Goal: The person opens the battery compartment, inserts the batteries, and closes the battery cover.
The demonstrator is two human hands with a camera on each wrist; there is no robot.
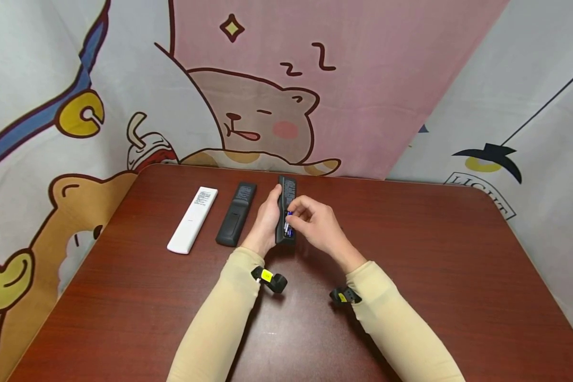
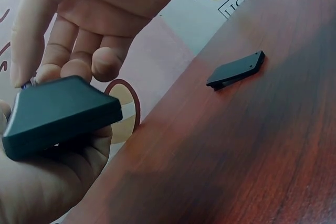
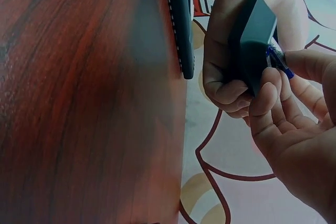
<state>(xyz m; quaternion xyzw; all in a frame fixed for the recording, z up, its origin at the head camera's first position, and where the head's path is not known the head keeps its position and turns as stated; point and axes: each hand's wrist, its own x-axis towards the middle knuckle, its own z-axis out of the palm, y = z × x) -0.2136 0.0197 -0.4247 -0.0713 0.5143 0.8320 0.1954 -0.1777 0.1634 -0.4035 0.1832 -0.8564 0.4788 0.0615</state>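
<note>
My left hand (image 1: 266,216) grips a black remote control (image 1: 288,189) from its left side, back facing up, with the battery compartment uncovered. Blue-and-silver batteries (image 1: 288,230) show in that compartment. With thumb and fingertips my right hand (image 1: 321,225) pinches a blue battery (image 3: 286,68), tilted out from the remote in the right wrist view. In the left wrist view the remote's lower end (image 2: 63,108) hides most of the compartment. A black battery cover (image 2: 236,71) lies on the table beyond, hidden in the head view.
On the brown table (image 1: 434,276), left of my hands, lie another black remote (image 1: 236,215) and a white remote (image 1: 192,220), both back side up. A printed cartoon curtain (image 1: 363,95) hangs along the table's far edge. Each sleeve carries a wrist camera.
</note>
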